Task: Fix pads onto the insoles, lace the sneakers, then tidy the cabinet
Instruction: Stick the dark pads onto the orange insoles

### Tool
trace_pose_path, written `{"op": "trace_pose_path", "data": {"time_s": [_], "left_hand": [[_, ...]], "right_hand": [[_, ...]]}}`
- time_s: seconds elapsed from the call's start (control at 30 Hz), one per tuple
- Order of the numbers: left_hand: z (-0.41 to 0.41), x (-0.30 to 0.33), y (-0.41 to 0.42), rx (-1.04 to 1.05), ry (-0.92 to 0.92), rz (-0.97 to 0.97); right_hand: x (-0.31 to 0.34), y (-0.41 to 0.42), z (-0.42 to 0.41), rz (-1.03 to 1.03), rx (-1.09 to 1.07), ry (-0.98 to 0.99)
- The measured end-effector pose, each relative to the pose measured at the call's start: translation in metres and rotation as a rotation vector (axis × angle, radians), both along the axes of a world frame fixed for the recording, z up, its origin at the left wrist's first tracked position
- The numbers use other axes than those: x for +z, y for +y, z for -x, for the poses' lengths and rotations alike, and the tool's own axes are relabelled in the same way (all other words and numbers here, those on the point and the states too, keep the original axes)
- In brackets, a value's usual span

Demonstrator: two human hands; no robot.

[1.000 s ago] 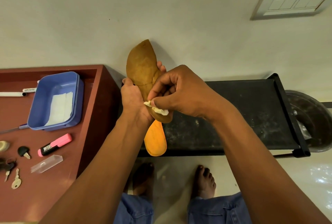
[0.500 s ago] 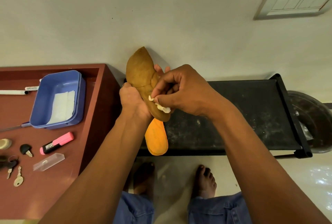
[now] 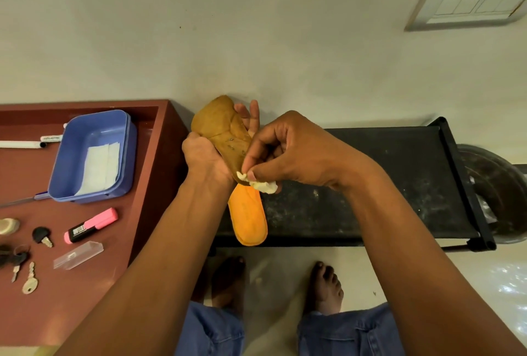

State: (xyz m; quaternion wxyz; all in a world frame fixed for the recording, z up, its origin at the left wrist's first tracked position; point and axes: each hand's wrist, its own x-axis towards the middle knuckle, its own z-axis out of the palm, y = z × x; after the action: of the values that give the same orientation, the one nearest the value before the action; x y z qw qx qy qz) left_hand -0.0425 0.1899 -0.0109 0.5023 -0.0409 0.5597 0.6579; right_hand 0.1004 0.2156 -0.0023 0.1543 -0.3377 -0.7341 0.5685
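Two insoles [image 3: 225, 139] sat stacked in my left hand [image 3: 204, 157], gripped mid-length and held upright off the black rack [image 3: 385, 184] so the brown face stayed reachable. My right hand [image 3: 288, 153] pinched a white pad [image 3: 261, 184] against its lower edge, probably seating it. Air above the rack was open; the red cabinet [image 3: 148, 184] edge lay close on my left.

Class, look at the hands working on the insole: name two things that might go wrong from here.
1. The white pad, pinched by the right hand, looks crumpled, so it may stick on creased.
2. The left hand holds the insole in mid-air above the black shelf, so it might flex or slip under pressure.
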Motion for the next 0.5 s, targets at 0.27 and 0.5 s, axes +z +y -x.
{"op": "trace_pose_path", "data": {"time_s": [0.27,0.5], "left_hand": [[0.0,-0.015,0.008,-0.063,-0.483,-0.337],[0.0,-0.026,0.011,-0.206,-0.636,-0.503]], "right_hand": [[-0.005,0.014,-0.017,0.013,-0.351,0.085],[-0.009,0.008,-0.003,0.014,-0.265,0.037]]}}
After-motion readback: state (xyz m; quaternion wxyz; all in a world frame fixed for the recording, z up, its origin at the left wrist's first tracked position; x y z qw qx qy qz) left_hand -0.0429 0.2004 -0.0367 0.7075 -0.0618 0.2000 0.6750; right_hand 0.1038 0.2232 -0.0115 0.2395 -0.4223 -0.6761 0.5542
